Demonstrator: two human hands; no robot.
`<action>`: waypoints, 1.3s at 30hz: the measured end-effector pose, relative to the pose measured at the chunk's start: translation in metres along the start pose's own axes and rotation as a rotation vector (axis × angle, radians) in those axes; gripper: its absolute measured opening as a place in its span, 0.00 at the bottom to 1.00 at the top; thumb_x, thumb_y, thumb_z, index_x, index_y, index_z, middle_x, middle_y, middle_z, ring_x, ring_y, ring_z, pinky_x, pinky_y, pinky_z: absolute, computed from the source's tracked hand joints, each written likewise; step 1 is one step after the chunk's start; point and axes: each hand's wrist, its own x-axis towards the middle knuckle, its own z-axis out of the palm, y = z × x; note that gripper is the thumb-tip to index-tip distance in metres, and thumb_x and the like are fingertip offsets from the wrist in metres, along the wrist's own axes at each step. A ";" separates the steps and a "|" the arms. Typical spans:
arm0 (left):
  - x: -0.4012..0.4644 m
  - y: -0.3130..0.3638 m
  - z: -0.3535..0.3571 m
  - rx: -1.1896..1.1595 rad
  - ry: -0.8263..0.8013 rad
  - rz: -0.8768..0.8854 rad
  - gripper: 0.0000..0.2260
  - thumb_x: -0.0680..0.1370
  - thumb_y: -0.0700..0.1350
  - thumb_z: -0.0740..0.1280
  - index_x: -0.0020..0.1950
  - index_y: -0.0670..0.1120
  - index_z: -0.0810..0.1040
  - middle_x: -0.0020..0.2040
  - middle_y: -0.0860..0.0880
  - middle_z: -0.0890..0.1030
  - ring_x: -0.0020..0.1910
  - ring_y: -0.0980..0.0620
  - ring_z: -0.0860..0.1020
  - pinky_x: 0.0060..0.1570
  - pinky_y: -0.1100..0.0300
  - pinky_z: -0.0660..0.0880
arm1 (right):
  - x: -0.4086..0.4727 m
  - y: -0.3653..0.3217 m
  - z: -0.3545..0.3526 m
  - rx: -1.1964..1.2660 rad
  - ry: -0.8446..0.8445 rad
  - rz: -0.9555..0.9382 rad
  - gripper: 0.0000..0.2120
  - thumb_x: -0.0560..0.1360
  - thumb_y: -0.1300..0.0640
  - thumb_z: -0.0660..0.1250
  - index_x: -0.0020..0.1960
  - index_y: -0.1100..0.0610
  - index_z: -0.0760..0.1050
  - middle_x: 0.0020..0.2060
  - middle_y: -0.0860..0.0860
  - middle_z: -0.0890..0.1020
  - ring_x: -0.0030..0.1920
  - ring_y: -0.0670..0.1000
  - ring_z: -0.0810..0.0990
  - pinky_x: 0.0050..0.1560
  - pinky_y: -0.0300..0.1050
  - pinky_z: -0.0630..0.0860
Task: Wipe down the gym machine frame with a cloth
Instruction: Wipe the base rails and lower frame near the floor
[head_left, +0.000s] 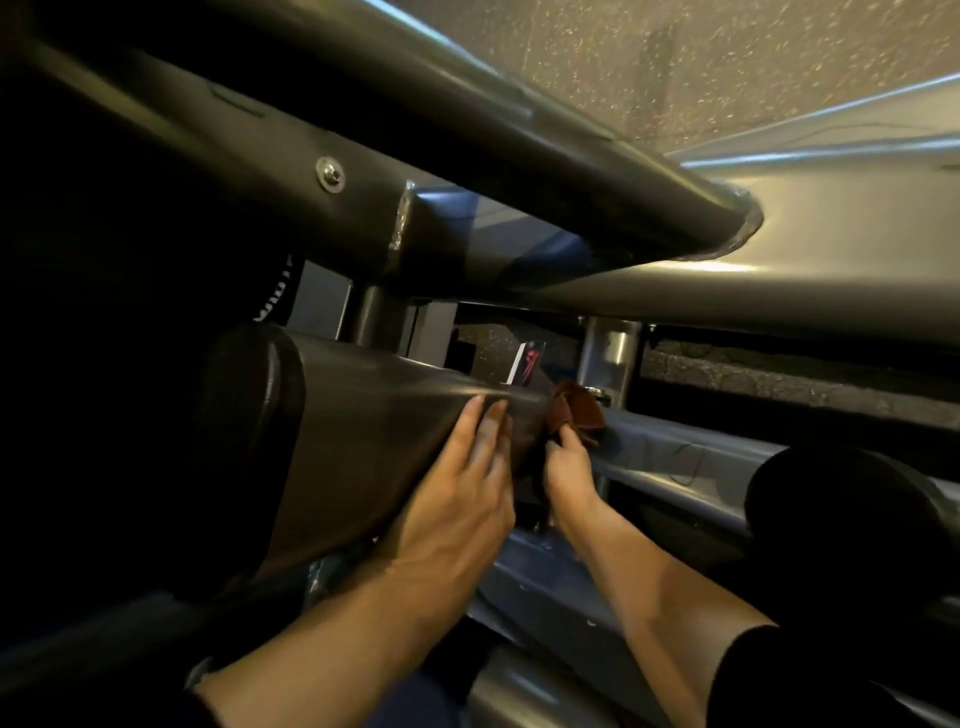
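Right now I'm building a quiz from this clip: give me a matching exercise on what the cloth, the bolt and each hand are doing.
1 left hand
2 right hand
3 brown cloth
4 bolt

a pinched in fingers
b set in the upper frame tube
c fingers straight on the black pad
d grips the cloth

Pairs: 1-c, 2-d, 3-a, 4-b

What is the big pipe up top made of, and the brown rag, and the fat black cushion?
The pipe looks like painted grey metal: smooth, glossy streaks of light, a bolt and a rough weld seam. The rag, pinched by the right hand, seems soft cloth, since it crumples into folds. The cushion under the left hand is probably vinyl or leather-like padding, dull sheen with a stitched edge.
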 end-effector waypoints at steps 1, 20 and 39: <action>0.002 0.004 0.009 0.017 0.069 -0.039 0.23 0.83 0.42 0.51 0.75 0.31 0.54 0.76 0.29 0.51 0.74 0.29 0.44 0.58 0.35 0.24 | 0.011 0.005 -0.002 -0.002 0.011 -0.001 0.21 0.81 0.68 0.51 0.69 0.53 0.70 0.63 0.57 0.76 0.62 0.58 0.75 0.69 0.57 0.69; 0.010 0.011 0.027 -0.144 0.420 -0.240 0.23 0.75 0.38 0.49 0.60 0.36 0.80 0.61 0.37 0.79 0.64 0.36 0.75 0.70 0.42 0.56 | 0.059 0.021 -0.026 0.006 -0.010 -0.009 0.19 0.82 0.61 0.55 0.67 0.47 0.74 0.64 0.53 0.76 0.63 0.55 0.74 0.70 0.57 0.68; 0.009 0.010 0.033 -0.157 0.452 -0.222 0.21 0.72 0.31 0.53 0.59 0.35 0.79 0.61 0.34 0.78 0.65 0.33 0.73 0.70 0.44 0.53 | 0.101 -0.022 -0.030 -0.151 -0.204 0.040 0.14 0.80 0.47 0.58 0.62 0.51 0.74 0.60 0.54 0.75 0.59 0.55 0.73 0.63 0.51 0.67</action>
